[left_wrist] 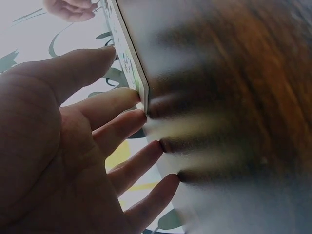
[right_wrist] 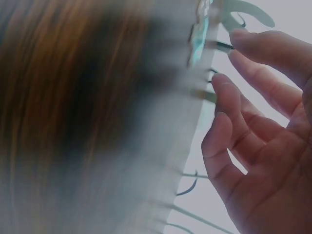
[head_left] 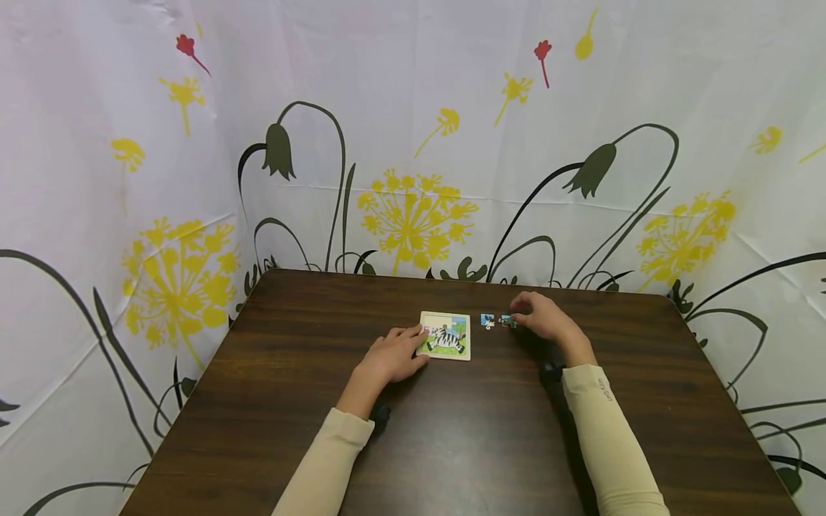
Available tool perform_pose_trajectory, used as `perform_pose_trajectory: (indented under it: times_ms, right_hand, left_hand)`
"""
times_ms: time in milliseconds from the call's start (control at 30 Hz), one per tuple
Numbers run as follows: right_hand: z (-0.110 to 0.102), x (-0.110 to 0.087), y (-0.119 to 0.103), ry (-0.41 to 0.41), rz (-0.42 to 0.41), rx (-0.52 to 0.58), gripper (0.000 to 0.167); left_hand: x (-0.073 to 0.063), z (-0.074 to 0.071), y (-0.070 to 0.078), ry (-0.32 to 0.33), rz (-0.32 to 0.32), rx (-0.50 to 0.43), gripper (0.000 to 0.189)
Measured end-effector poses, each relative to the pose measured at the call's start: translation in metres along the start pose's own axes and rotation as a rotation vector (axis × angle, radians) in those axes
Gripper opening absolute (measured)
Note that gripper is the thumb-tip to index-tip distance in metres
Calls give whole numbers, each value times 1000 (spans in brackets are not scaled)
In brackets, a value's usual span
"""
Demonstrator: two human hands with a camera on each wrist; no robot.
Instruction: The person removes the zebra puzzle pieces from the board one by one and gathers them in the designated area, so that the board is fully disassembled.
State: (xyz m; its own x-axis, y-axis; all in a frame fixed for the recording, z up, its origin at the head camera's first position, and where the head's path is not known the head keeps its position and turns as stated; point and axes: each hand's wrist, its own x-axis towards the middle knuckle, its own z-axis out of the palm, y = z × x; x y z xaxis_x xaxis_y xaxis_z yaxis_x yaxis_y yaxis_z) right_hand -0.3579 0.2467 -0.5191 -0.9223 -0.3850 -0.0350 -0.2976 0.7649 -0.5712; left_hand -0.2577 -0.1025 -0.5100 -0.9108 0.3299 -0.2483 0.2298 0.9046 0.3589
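A small square zebra jigsaw board (head_left: pixel 447 349) lies on the table, with a pale bare area at its upper part. My left hand (head_left: pixel 392 356) rests at the board's left side, its fingers spread and fairly straight; in the left wrist view the fingertips (left_wrist: pixel 138 96) touch the board's edge. Right of the board lie two loose puzzle pieces: a blue piece with zebra markings (head_left: pixel 487 320) and a blue-green piece (head_left: pixel 506 321). Over the blue-green piece is my right hand (head_left: pixel 542 315), fingers loosely bent. The right wrist view shows no piece between thumb and fingers.
The dark brown wooden table (head_left: pixel 477 444) extends around the board and pieces. A white curtain (head_left: pixel 413 93) printed with flowers hangs behind its back edge and along both sides.
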Motion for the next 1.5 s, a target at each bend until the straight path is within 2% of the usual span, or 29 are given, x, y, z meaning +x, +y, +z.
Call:
perform_pose_trajectory:
  times_ms: [167,500,700,867,1033,1267,1500]
  right_hand:
    - [10,4,-18,16,-29,11,22]
    - [51,15,-72,-130,-71,22,18]
    - [68,19,-92,-144,-8,-1,21]
    - [72,22,-98,-133,25,-41,19]
    - [70,24,-99,-156,29,-50,18]
    - [65,29,-98,-215,2,-18,16]
    - [62,31,-96,-239,4,43,15]
  left_hand:
    - [-1,0,0,1,4,5,63]
    - [0,1,2,7,-1,18,59]
    - [-1,-2,4,7,12,23,54]
    - [-4,-2,5,1,8,25,53]
    - [-4,-2,5,2,4,10,53]
    - [-3,-1,4,-13,-5,-15,54]
    - [-3,0,4,-12,-6,-20,56]
